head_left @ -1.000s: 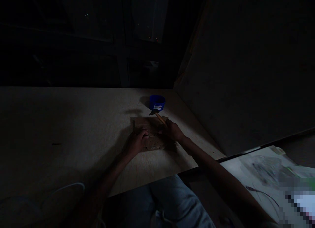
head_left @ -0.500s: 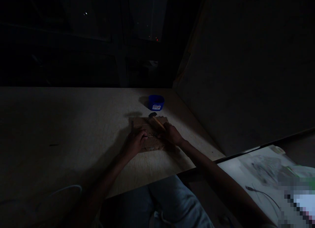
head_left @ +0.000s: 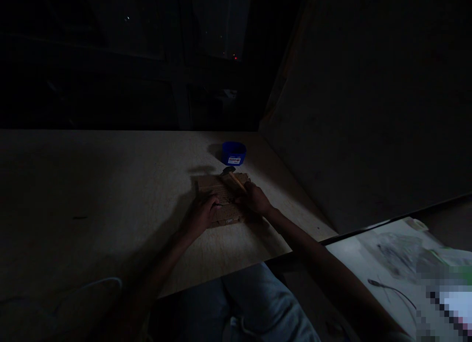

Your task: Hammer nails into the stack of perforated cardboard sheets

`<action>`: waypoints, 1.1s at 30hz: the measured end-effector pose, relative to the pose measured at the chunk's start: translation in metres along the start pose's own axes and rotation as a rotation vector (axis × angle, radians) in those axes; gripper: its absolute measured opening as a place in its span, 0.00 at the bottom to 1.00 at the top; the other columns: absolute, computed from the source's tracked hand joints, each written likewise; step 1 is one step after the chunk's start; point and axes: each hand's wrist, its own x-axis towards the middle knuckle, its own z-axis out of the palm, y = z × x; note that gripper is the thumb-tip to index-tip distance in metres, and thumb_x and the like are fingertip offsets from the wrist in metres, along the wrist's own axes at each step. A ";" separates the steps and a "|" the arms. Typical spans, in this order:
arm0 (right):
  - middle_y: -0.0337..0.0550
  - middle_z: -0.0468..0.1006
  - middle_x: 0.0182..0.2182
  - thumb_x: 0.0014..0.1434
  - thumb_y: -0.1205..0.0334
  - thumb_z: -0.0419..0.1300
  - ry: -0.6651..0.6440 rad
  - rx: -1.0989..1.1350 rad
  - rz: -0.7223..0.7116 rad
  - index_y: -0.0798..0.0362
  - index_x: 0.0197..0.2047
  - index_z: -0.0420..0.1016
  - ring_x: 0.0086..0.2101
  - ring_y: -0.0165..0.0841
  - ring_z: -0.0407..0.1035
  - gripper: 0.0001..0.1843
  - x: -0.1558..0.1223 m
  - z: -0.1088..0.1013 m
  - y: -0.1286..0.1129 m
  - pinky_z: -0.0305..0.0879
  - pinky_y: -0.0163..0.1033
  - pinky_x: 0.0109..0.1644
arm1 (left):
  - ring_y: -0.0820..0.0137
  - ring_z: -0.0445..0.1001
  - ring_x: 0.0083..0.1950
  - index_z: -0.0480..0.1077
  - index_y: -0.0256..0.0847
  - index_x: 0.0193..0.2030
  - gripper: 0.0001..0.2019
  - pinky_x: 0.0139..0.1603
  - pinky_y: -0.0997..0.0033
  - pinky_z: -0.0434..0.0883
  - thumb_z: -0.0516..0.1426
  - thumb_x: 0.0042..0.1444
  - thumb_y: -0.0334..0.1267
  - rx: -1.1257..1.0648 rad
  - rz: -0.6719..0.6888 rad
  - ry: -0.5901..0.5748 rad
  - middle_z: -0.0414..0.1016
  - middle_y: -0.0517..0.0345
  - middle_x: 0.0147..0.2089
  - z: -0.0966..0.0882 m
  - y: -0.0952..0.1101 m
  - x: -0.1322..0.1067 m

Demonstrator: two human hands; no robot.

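A piece of brown cardboard (head_left: 225,215) with a torn edge lies on the pale table in front of me. My right hand (head_left: 257,199) is closed round the wooden handle of a hammer (head_left: 237,181). The hammer's dark head points away from me, over the cardboard's far edge. On the cardboard's left side rests my left hand (head_left: 205,211), its fingers drawn together. A thin dark line shows by those fingertips; in the dim light I cannot make out what they pinch.
Just beyond the cardboard stands a blue plastic tub (head_left: 233,154) with a white label. A pale cable (head_left: 99,281) lies at the table's lower left. On the right, a white surface (head_left: 352,256) carries a cable end and clear plastic bags (head_left: 400,256). A dark wall (head_left: 368,110) rises along the right.
The hammer's head has tilted slightly and sits a touch higher in view. Both hands stay in nearly the same place over the cardboard.
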 end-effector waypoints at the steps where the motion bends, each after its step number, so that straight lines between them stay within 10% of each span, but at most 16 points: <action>1: 0.48 0.76 0.42 0.51 0.58 0.71 0.006 0.000 -0.007 0.53 0.43 0.70 0.41 0.38 0.69 0.20 0.000 0.000 0.000 0.59 0.37 0.39 | 0.62 0.75 0.52 0.70 0.43 0.41 0.04 0.53 0.57 0.72 0.58 0.60 0.32 0.001 0.000 0.004 0.77 0.52 0.50 -0.001 0.001 0.000; 33: 0.45 0.78 0.40 0.53 0.59 0.70 -0.085 0.021 -0.031 0.54 0.45 0.72 0.37 0.37 0.71 0.18 -0.004 -0.017 0.003 0.58 0.35 0.36 | 0.60 0.74 0.55 0.69 0.44 0.42 0.04 0.57 0.54 0.71 0.58 0.60 0.32 0.011 -0.010 -0.005 0.77 0.51 0.52 -0.001 0.002 0.002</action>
